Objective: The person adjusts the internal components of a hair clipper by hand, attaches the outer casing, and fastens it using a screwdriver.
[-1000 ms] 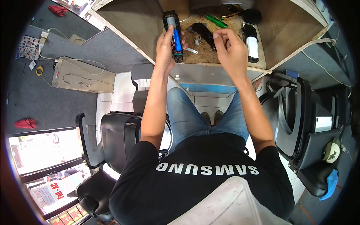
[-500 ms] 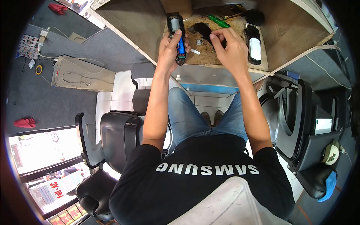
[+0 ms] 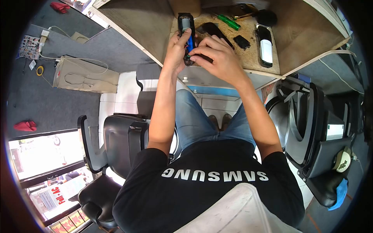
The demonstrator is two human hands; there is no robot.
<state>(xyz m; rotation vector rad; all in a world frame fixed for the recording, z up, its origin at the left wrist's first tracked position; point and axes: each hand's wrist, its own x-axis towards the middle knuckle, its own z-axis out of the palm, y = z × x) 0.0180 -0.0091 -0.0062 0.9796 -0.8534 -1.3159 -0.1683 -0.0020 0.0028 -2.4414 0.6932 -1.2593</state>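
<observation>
My left hand [image 3: 175, 52] is wrapped round an opened hair clipper [image 3: 186, 22], its thumb on the front. The clipper's silver motor and blue battery show inside the black body. My right hand [image 3: 223, 60] reaches across to the clipper's lower end, thumb and index finger close together there. What lies between those fingertips is too small to make out. Just beyond the right hand, a curved black cover [image 3: 213, 30] lies on the worn board. A small black part [image 3: 241, 42] rests to the right of the same hand.
A green-handled screwdriver [image 3: 229, 22] lies farther back on the board. A black-and-white clipper [image 3: 265, 48] sits at the right, with a round black brush [image 3: 265, 17] behind it. Wooden side walls enclose the shelf. Black chairs [image 3: 122, 134] stand on either side.
My right hand has moved left from beside the black cover to the clipper's lower end. The small black part now shows on the board. My left hand still holds the clipper.
</observation>
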